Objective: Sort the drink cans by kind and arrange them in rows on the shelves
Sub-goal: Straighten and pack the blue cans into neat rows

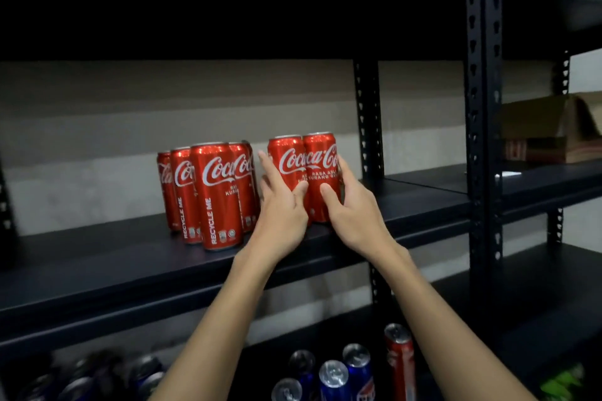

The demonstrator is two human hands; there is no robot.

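Note:
Two red Coca-Cola cans stand side by side on the black shelf [97,270]. My left hand [280,215] holds the left can [286,163], thumb across its front and fingers reaching behind. My right hand [351,205] grips the right can [321,159], thumb on its front and fingers wrapped round its right side. Just to the left stands a tight cluster of several more red Coca-Cola cans [215,195], close to my left fingers.
On the shelf below stand mixed cans: several blue ones [335,381], a red one [399,358] and dim ones at the left [97,378]. A black upright post [482,107] divides the racks. A cardboard box [550,130] sits on the right rack.

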